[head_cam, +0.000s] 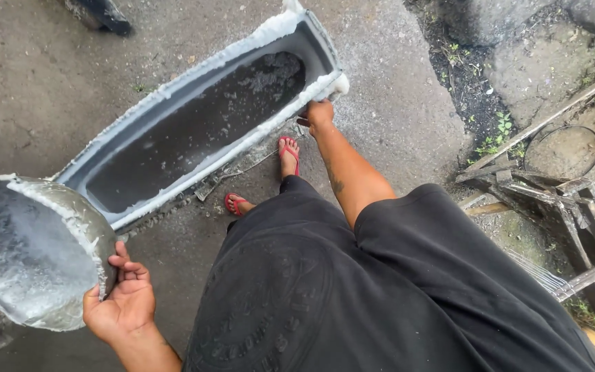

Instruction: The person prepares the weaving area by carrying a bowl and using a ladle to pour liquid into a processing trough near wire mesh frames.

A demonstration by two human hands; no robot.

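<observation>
A long grey trough (105, 148) with a white crusted rim lies on the concrete, holding dark liquid. My right hand (319, 114) grips its near right corner, arm stretched forward. My left hand (122, 303) is at the lower left, fingers curled on the rim of a grey metal bucket (29, 255) coated inside with a white film. The bucket is tipped on its side, its mouth facing me, close to the trough's left end. My feet in red flip-flops (288, 155) stand beside the trough.
Wooden frames (552, 196) and a round wire sieve (563, 151) lie at the right, by rocks and small weeds. A thin metal rod (232, 176) rests on the ground near the trough. A dark object (101, 14) sits at the top left.
</observation>
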